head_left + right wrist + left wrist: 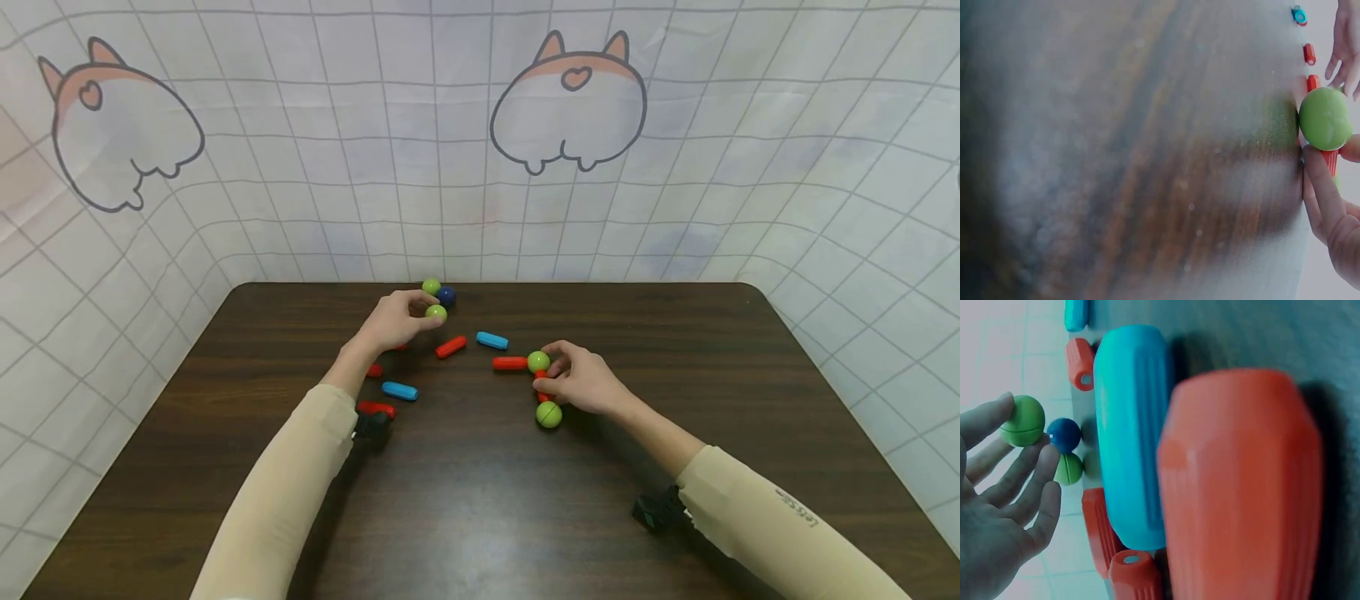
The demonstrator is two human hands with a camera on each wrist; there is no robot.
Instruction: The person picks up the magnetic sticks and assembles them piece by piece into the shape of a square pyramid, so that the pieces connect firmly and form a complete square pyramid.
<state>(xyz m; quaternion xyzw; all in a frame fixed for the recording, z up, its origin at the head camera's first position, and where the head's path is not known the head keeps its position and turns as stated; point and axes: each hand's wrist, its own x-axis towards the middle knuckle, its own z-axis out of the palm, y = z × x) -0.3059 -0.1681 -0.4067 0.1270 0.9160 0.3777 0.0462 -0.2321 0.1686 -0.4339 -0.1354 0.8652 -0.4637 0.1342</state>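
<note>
My left hand pinches a green ball between thumb and fingers, above the back of the table. Behind it sit a second green ball and a dark blue ball. In the left wrist view the held green ball shows a seam line. My right hand grips a short red rod that joins two green balls. The far ball also has a red rod pointing left; the near ball is closest to me.
Loose on the dark table lie a blue rod, a red rod, another blue rod and several red rods by my left forearm, one next to the wrist camera. A patterned cloth hangs behind.
</note>
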